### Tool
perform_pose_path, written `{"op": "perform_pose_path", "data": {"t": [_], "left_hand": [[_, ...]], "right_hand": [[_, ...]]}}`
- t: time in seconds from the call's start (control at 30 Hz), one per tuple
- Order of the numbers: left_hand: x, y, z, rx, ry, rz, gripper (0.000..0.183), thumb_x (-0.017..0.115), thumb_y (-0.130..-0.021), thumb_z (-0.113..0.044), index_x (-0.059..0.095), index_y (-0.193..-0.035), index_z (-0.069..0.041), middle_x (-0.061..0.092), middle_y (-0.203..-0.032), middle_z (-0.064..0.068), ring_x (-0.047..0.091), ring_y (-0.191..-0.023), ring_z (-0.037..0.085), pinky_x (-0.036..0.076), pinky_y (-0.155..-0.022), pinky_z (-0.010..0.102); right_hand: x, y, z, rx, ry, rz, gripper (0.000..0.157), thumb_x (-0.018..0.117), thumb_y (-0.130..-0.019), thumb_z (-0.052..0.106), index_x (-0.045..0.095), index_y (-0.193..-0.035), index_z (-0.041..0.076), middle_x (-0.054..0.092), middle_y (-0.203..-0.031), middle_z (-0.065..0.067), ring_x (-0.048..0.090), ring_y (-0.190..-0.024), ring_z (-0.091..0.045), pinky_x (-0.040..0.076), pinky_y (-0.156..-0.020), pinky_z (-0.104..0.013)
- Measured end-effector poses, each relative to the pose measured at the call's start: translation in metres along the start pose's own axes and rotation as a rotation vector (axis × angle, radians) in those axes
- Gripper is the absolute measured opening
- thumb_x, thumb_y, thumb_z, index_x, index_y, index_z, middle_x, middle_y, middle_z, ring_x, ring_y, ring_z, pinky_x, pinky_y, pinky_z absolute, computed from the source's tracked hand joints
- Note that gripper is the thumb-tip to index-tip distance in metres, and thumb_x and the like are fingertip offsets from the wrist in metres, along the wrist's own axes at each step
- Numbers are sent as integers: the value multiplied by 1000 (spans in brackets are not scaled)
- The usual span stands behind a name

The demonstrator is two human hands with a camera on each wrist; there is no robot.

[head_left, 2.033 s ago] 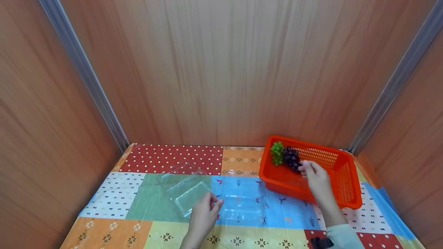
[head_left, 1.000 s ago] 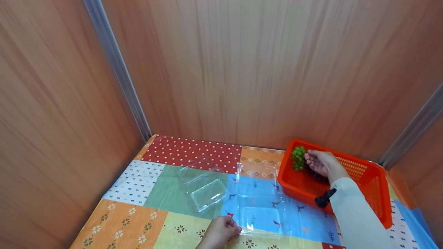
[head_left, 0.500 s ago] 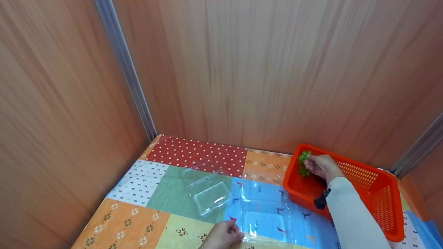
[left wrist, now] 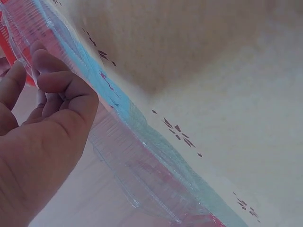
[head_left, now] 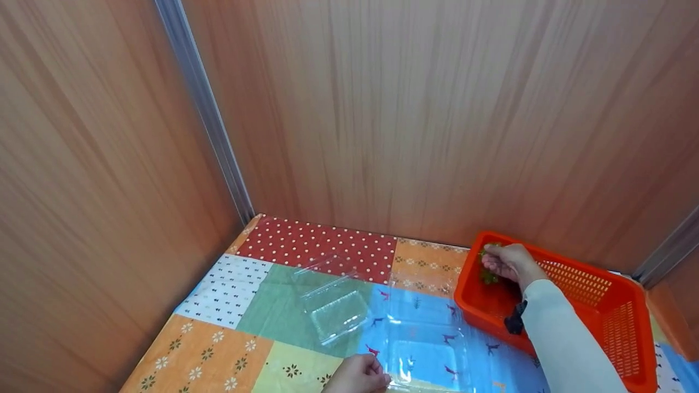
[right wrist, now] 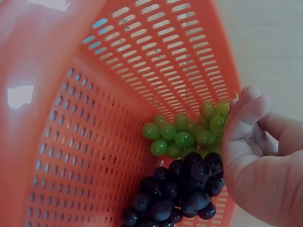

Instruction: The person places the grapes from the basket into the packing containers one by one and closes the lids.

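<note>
In the orange plastic basket [head_left: 650, 349], my right hand [head_left: 513, 265] pinches the stem end of a bunch of green grapes [right wrist: 183, 137]; the fingers partly cover it in the head view. A bunch of dark purple grapes [right wrist: 182, 191] lies against the green ones and is hidden by my hand in the head view. At the near edge of the cloth, my left hand [head_left: 357, 375] pinches the left rim of a clear plastic clamshell box [head_left: 423, 355] between thumb and curled fingers. This box lies with its lid folded back.
A second clear clamshell box [head_left: 337, 314], lid folded back, lies tilted on the green patch to the left. A patchwork tablecloth [head_left: 218, 289] covers the table. Wood-grain panels [head_left: 415, 120] with grey corner posts [head_left: 210, 114] rise on the sides and behind.
My right hand has moved from the purple grapes onto the green bunch. The left hand has drawn the near clamshell box toward me. The head view has shifted, so everything sits further right.
</note>
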State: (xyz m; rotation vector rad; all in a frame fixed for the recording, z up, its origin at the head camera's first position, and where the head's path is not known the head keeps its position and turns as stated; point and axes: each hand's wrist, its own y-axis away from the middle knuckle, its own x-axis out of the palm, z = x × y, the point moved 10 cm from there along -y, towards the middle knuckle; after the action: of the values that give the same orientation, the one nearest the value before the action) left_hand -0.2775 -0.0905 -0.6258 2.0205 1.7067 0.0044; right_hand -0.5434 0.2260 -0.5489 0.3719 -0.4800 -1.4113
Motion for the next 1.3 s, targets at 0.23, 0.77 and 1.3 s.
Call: {"op": "perform_pose_path", "data": {"t": [0.23, 0.77, 1.3], "left_hand": [[0, 2, -2, 9, 2, -11, 21, 76, -89, -21, 61, -77, -10, 59, -67, 1, 53, -63, 14, 43, -59, 27], [0, 0, -6, 58, -33, -1, 22, 77, -88, -19, 61, -76, -9, 55, -64, -1, 51, -62, 13, 42, -60, 27], [0, 1, -4, 62, -19, -11, 21, 76, -88, -20, 61, -77, -9, 59, -67, 0, 54, -64, 13, 44, -59, 28]], "right_hand": [[7, -4, -6, 16, 5, -35, 52, 67, -96, 26, 46, -138, 4, 73, -93, -10, 73, -83, -24, 51, -93, -35], [0, 4, -8, -81, 254, -292, 44, 59, -100, 35, 48, -129, 5, 67, -78, -7, 68, -67, -25, 58, -75, -37], [0, -1, -16, -81, 189, -375, 45, 57, -101, 36, 47, -133, 6, 68, -79, -6, 71, -74, -27, 56, -85, -40]]}}
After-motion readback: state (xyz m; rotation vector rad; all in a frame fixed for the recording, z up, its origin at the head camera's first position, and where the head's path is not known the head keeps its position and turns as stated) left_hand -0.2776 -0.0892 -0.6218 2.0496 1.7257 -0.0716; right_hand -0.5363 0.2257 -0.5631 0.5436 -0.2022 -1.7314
